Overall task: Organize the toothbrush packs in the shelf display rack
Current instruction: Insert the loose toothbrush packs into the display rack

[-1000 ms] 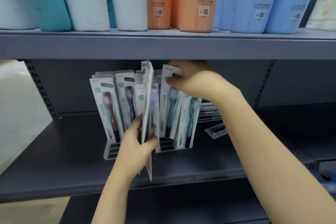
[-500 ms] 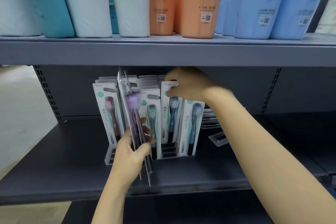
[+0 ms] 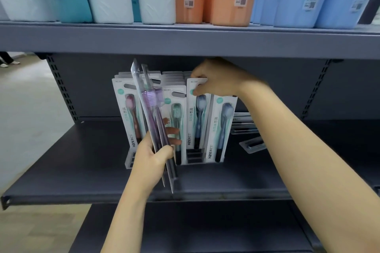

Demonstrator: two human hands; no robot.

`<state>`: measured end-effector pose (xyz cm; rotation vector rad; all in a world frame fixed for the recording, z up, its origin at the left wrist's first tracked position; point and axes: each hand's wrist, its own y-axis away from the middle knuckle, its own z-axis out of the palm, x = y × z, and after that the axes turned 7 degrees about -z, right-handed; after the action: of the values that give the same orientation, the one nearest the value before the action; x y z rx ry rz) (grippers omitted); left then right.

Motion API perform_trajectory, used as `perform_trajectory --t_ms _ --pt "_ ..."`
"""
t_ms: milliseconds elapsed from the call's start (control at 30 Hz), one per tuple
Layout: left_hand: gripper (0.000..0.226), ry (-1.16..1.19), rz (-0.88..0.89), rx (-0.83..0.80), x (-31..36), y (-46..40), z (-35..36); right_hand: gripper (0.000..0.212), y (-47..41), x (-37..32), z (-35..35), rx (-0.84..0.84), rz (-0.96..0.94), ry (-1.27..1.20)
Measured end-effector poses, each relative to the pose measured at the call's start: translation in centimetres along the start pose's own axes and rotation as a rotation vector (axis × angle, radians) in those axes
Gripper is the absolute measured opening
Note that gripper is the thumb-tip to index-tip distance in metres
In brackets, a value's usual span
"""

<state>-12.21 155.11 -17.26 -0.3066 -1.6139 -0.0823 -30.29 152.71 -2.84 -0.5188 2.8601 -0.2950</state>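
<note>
A clear display rack (image 3: 130, 159) on the dark shelf holds several upright white toothbrush packs in rows. My left hand (image 3: 153, 155) grips two purple toothbrush packs (image 3: 153, 109), edge-on and tilted left, in front of the rack's left rows. My right hand (image 3: 216, 81) pinches the top of a blue toothbrush pack (image 3: 198, 117) standing in the rack's right part. Another blue pack (image 3: 223, 127) leans at the rack's right end.
Loose packs (image 3: 251, 145) lie flat on the shelf (image 3: 82, 160) to the right of the rack. The upper shelf (image 3: 185, 40) hangs low over the packs and carries tall white, orange and blue bags. The floor shows at the left.
The purple packs in my left hand have swung from upright before the middle rows to a left tilt. My right hand stays on the blue pack's top.
</note>
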Motion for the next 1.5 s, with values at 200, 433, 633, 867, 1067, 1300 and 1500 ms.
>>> perform_trajectory --t_ms 200,433,633,867,1067,1300,1500 --pt "0.043 0.003 -0.007 0.033 0.3 0.1 -0.2 0.040 -0.3 0.4 0.5 0.020 -0.013 -0.002" --pt "0.046 0.005 -0.020 0.050 0.2 0.2 -0.1 0.020 -0.4 1.1 1.3 0.045 -0.026 -0.009" --pt "0.050 0.027 0.012 0.036 0.1 0.1 0.1 0.014 -0.7 1.3 1.8 0.095 -0.009 0.097" --pt "0.054 0.127 0.032 -0.011 0.4 0.1 0.4 0.020 -1.4 1.2 2.5 0.106 0.029 0.274" --pt "0.047 0.210 -0.034 -0.046 0.3 0.4 0.3 0.019 -1.4 1.5 2.7 0.136 0.005 0.307" --pt "0.040 0.288 -0.016 -0.174 1.0 0.2 0.5 0.026 -0.4 1.4 1.4 0.195 0.006 -0.060" --pt "0.043 0.228 -0.012 -0.317 1.2 -0.1 1.0 0.033 1.7 -0.5 -1.3 0.089 -0.020 -0.580"
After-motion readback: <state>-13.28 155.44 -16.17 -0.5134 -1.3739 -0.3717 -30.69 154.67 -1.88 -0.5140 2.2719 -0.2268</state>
